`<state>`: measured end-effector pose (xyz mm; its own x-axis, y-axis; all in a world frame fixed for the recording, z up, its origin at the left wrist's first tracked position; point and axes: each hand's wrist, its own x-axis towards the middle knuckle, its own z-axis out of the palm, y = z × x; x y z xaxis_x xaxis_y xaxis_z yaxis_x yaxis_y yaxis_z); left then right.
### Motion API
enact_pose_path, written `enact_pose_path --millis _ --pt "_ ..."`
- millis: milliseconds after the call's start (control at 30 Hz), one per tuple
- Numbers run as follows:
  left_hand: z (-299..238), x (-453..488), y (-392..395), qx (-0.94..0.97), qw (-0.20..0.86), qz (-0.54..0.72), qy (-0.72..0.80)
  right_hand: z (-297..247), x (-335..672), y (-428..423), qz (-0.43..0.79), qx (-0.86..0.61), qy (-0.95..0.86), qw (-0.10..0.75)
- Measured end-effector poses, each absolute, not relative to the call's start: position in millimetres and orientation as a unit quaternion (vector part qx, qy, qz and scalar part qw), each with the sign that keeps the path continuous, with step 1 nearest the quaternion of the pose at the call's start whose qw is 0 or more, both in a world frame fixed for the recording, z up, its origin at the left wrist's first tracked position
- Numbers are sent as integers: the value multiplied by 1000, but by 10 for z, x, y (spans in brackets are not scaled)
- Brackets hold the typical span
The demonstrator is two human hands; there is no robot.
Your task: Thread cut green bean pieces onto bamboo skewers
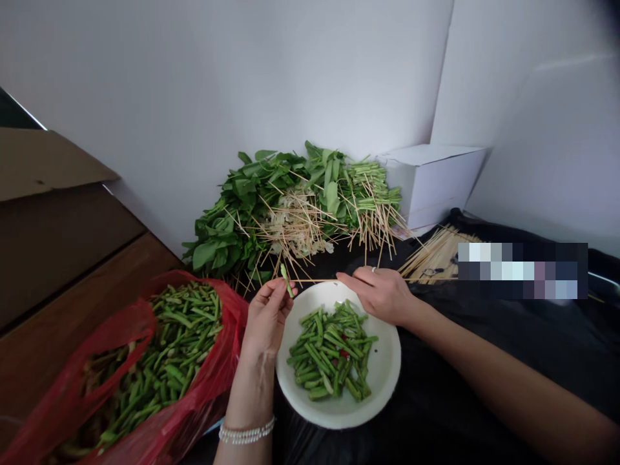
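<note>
- Bamboo skewer [314, 280] ran level just above the top rim of the white plate, its pointed end reaching a cut green stem piece [287, 280].
- Left hand [267, 316]: its fingers [276, 292] pinched that piece upright, and a pearl bracelet [247, 433] circled the wrist.
- Right hand [380, 296]: its fingers [351, 279] lay pressed together around the skewer, just over the plate's edge.
- White plate [387, 381] held a heap of cut green stems [332, 352], with room left around the heap inside the rim.
- Red plastic bag [213, 336], full of more stems, sat just beside the left forearm, its torn edge near the plate.
- Black sheet [436, 361] spread right of the plate, under the right forearm.
- Wooden bench [72, 303] ran along the left edge, below a brown cardboard flap [48, 161].
- Farther off, bundled skewered greens [290, 206] leaned on the white wall [242, 77], between the loose skewers [431, 255] and white box [431, 181] to their right.
</note>
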<state>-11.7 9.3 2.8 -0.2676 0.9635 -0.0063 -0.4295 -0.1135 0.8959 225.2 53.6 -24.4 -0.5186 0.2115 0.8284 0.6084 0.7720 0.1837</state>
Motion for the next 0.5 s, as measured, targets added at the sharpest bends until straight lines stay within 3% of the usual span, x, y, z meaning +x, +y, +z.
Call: enact_pose_path --millis 500 --pt "39 -101 92 316 507 679 426 -253 2253 538 -225 -251 -840 424"
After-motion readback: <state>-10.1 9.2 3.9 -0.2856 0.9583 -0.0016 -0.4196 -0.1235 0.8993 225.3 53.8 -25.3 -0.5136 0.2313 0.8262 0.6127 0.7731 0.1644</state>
